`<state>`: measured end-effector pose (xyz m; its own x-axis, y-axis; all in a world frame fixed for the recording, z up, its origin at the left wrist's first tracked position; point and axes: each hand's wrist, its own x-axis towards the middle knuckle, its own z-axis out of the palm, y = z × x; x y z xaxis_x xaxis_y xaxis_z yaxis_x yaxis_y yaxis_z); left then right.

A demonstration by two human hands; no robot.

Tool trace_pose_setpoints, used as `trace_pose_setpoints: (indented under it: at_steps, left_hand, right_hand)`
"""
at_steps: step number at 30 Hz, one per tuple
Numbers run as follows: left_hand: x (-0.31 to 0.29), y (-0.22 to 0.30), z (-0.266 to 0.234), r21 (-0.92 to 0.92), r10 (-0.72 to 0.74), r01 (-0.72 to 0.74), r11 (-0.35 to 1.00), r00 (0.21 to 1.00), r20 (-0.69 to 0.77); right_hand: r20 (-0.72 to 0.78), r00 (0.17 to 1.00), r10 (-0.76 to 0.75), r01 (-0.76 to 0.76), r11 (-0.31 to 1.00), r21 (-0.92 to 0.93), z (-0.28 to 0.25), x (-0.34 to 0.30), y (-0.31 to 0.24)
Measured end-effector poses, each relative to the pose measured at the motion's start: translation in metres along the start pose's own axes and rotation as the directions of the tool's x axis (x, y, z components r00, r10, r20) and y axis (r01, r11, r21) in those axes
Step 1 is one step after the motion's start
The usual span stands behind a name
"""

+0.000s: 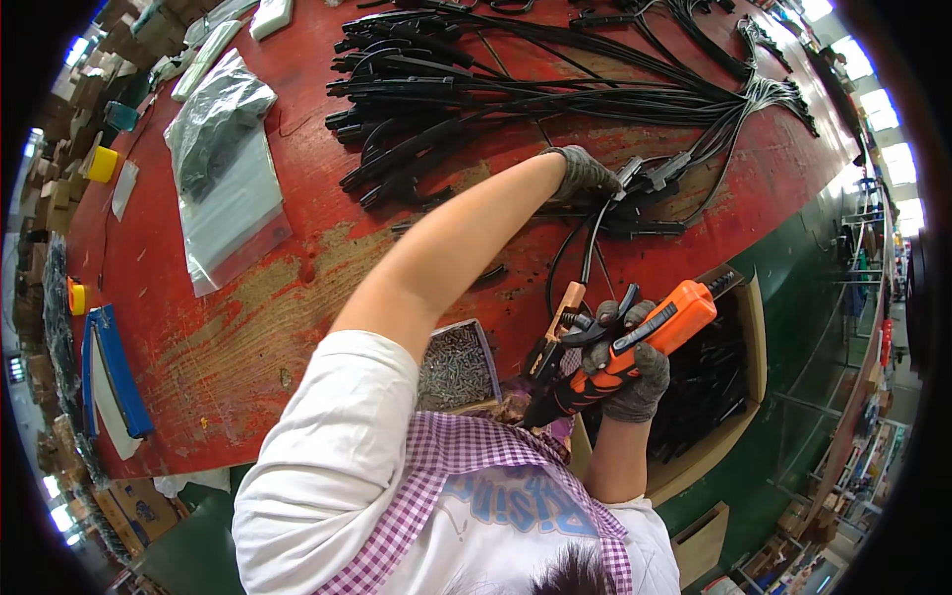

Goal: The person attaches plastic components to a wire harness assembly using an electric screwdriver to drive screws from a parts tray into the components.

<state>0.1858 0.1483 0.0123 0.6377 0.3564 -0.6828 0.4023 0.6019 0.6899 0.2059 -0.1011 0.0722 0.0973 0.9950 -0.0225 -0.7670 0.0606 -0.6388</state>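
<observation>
My left hand (587, 175), in a dark grey glove, reaches across the table with its fingers closed at a grey and black cable connector (628, 178). Beside it, another grey connector (666, 173) lies on the black cables. Closer to my body, my right hand (635, 382), gloved with bare-looking fingertips, is wrapped round an orange and black cordless screwdriver (659, 332) that points up to the right. A black curved piece (617, 313) shows by its fingers; I cannot tell whether it is held too. An orange-ended black tool (555, 332) sits just left of this hand.
Bundled black cables (595, 99) spread over the worn red table (248, 367). A tray of screws (456, 367) stands at the near edge. At right is a cardboard box (756, 347) of black parts. Clear plastic bags (233, 223) and a blue holder (119, 372) lie left.
</observation>
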Motion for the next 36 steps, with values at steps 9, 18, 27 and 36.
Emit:
trace_pose_setpoints:
  at_steps: [9,18,27,36]
  left_hand:
    - [-0.093,-0.101,-0.016,-0.528,0.269,0.125,0.84,0.749,0.605]
    - [-0.151,-0.136,-0.014,-0.617,0.406,0.042,0.786,0.718,0.565]
    - [-0.164,-0.144,-0.06,-0.836,0.354,0.035,0.547,0.896,0.269]
    - [-0.16,-0.164,-0.035,-0.934,0.337,0.304,0.188,0.873,0.352]
  right_hand:
    - [-0.046,0.999,-0.019,0.024,0.993,0.113,-0.007,0.011,0.01]
    - [-0.216,0.975,0.051,-0.067,0.995,-0.067,0.0,0.01,0.025]
    - [-0.089,0.958,-0.274,0.257,0.951,-0.169,0.014,-0.003,0.018]
    - [0.054,0.887,-0.459,0.433,0.786,-0.441,0.031,-0.004,0.068]
